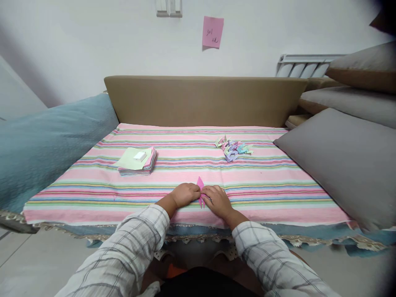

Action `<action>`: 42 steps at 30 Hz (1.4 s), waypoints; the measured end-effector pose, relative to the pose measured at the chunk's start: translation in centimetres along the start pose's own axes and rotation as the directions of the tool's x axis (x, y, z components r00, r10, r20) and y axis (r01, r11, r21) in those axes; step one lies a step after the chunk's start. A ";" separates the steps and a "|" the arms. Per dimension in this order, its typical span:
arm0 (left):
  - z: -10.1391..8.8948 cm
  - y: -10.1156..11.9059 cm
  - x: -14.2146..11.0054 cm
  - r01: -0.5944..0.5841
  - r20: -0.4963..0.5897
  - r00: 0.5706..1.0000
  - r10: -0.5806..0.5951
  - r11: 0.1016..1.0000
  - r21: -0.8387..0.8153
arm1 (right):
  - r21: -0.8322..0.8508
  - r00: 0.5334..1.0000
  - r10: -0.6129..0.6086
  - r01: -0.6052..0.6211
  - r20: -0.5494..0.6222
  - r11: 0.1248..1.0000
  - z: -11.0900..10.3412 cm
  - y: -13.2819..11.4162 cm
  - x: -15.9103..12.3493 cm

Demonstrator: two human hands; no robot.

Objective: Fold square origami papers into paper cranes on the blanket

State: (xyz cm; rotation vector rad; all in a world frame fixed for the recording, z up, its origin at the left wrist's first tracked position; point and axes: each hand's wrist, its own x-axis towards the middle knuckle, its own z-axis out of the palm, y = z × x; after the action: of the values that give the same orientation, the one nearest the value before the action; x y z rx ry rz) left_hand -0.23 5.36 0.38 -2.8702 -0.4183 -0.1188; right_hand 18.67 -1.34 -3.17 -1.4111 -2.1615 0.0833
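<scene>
A piece of pink origami paper (200, 182), folded into a narrow diamond with a pointed top and split lower tips, lies on the striped cloth (179, 142) near the front edge. My left hand (186, 194) pinches its left side with the fingers closed. From the right, my right hand (218, 201) presses on the paper's middle, fingers bent together over it. Both hands partly cover the folded paper, so its central creases are hidden.
Back left stands a stack of coloured paper squares (131, 160) with a small white block (140, 156) on top. Several small folded paper pieces (232, 149) sit in a pile at back right. Grey cushions (346, 161) border the right side; a blue-covered armrest (58, 140) the left.
</scene>
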 end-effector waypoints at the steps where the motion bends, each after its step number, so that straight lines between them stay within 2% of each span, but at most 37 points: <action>1: -0.1 0.0 0.0 -0.009 0.006 1.000 0.009 1.000 0.000 | -0.003 1.000 0.000 0.000 0.000 1.000 0.0 0.0 0.0; 7: -0.9 -0.2 0.4 -0.059 0.045 0.997 0.059 0.998 0.000 | -0.021 1.000 -0.005 0.005 0.005 1.000 -0.2 -0.2 0.0; 12: -0.9 -0.1 -0.1 -0.048 0.050 0.998 0.048 0.999 0.004 | -0.010 1.000 -0.018 0.018 -0.010 1.000 -0.1 -0.1 0.0; 19: 0.2 0.4 -0.8 0.057 -0.001 0.998 -0.057 0.998 -0.022 | 0.065 0.995 -0.080 0.084 -0.058 0.994 -0.1 -0.1 -0.4; 31: 0.5 0.6 -1.0 0.082 -0.051 0.995 -0.086 0.994 -0.070 | 0.011 0.990 -0.142 0.142 0.024 0.990 -0.2 0.2 -0.7; 38: 0.5 0.7 -1.3 0.090 -0.059 0.994 -0.096 0.991 -0.095 | -0.013 0.985 -0.173 0.173 0.014 0.985 0.0 0.3 -0.9; 42: 0.8 0.7 -1.8 0.081 -0.103 0.990 -0.094 0.989 -0.126 | -0.024 0.981 -0.194 0.194 -0.011 0.981 0.2 0.6 -1.2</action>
State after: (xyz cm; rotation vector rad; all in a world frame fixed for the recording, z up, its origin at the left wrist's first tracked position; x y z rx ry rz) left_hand -1.72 4.46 -0.79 -2.9468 -0.5337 -0.3251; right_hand 19.43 -2.03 -4.02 -1.2018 -2.2840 -0.0236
